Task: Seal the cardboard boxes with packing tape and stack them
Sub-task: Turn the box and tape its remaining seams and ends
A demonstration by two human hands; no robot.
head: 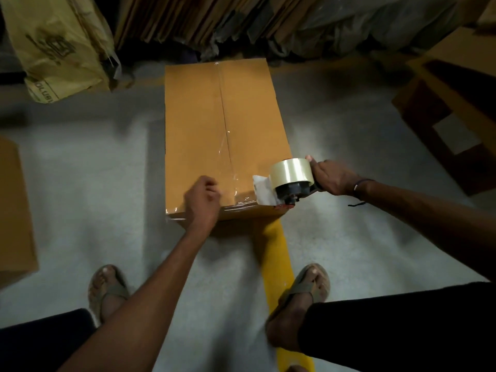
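- Nearest the camera, two dark-trousered legs frame the bottom edge, with feet in brown flip-flop sandals [306, 291] planted on the grey concrete floor [80, 183].
- That floor takes up most of the view; a yellow painted line [276, 264] runs along it from under the near end of the box toward the person, passing just beside the right foot.
- Flattened brown cardboard sheets [171, 20] stand packed on edge along the far side, with grey plastic-wrapped bundles [375, 20] next to them and a crumpled tan printed sack [59, 47] at far left.
- Centre stage is the tall tan cardboard box [198, 135], lying on the floor with its long top face up. Its flaps are shut, and clear packing tape [228, 146] runs along the centre seam and over the near edge.
- An open brown cardboard carton [456, 116] sits well apart on the right, and another brown box [13, 210] shows partly at the left edge.
- Right hand [332, 178]: its grip is wrapped firmly round the handle of the black tape dispenser [292, 193], which carries a pale roll of clear tape [291, 171] and sits at the box's near right corner. A dark cord bracelet [359, 183] circles the wrist.
- Left hand [202, 200]: fingers loosely curled, holding nothing, resting at the box's near edge beside the taped seam.
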